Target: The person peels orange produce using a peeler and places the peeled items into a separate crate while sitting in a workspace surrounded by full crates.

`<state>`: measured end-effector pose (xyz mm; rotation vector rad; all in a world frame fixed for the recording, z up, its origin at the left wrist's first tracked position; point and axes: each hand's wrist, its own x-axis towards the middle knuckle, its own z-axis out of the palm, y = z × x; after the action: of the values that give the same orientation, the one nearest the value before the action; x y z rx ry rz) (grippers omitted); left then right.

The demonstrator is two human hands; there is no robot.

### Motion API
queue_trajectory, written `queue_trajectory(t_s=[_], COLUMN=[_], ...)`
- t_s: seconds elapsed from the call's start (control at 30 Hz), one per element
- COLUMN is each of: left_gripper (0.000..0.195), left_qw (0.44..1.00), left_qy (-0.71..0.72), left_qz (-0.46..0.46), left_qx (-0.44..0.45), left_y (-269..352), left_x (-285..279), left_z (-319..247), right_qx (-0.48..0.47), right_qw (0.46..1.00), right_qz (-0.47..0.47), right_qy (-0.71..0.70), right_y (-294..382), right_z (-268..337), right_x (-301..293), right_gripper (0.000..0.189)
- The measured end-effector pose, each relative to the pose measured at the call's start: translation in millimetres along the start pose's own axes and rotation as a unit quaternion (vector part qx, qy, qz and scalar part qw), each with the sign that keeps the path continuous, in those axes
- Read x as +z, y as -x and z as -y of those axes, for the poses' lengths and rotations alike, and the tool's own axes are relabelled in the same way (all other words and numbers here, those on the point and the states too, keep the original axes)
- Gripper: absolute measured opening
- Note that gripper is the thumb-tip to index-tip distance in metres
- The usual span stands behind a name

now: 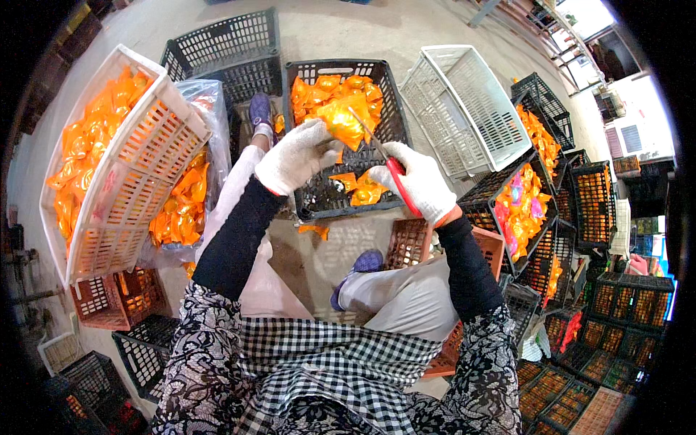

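My left hand (300, 157), in a white knit glove, holds a shiny orange plastic bag (343, 120) by its near-left edge. A rounded item seems to fill the bag; the film hides what it is. In my right hand (421, 182), gloved the same way, are scissors (399, 187) with red handles. Their blades point up and left and overlap the bag's right side; whether they cut the film I cannot tell. Both hands are over a black plastic crate (401, 117). Several similar orange bags (326, 87) lie at its far end, and cut orange scraps (367, 190) at its near end.
A white crate (136, 179) heaped with orange bags is tilted at my left. To the right stands another white crate (462, 109). Black crates with wrapped items (522, 212) crowd the far right. A brown crate (408, 242) sits by my right leg. Another black crate (223, 49) stands ahead.
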<state>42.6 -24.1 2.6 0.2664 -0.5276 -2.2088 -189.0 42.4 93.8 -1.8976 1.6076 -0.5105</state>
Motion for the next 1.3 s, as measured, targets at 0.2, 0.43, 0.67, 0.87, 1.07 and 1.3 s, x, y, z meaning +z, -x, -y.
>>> queue_trajectory(t_s=[0.2, 0.43, 0.67, 0.87, 1.07, 1.3], left_gripper=[0.03, 0.029, 0.032, 0.034, 0.034, 0.052], left_qw=[0.989, 0.952, 0.944, 0.915, 0.895, 0.909], left_qy=[-0.041, -0.255, -0.296, -0.398, -0.439, -0.405], left_qz=[-0.102, -0.145, -0.144, -0.073, -0.048, 0.002], left_qx=[0.098, 0.091, 0.017, 0.007, -0.06, -0.1], left_y=[-7.5, -7.8, -1.7, -4.2, 1.4, -0.9], left_x=[28.1, 24.1, 26.4, 18.6, 24.1, 33.4], left_z=[24.2, 19.6, 0.5, -3.0, -15.7, -22.3], right_qx=[-0.019, -0.09, 0.01, -0.064, 0.007, -0.105], right_qw=[1.0, 0.994, 0.997, 0.997, 0.993, 0.992], right_qz=[-0.016, -0.02, 0.072, 0.025, 0.114, 0.062], right_qy=[0.014, 0.066, 0.009, 0.041, 0.037, 0.038], right_y=[-1.6, -1.9, -4.0, -3.0, -4.4, -4.3], right_z=[-1.9, -11.5, 0.9, -4.1, 1.2, -16.6], right_x=[14.1, 14.6, 7.6, 11.3, -1.2, 11.1], right_gripper=[0.058, 0.066, 0.067, 0.066, 0.07, 0.063])
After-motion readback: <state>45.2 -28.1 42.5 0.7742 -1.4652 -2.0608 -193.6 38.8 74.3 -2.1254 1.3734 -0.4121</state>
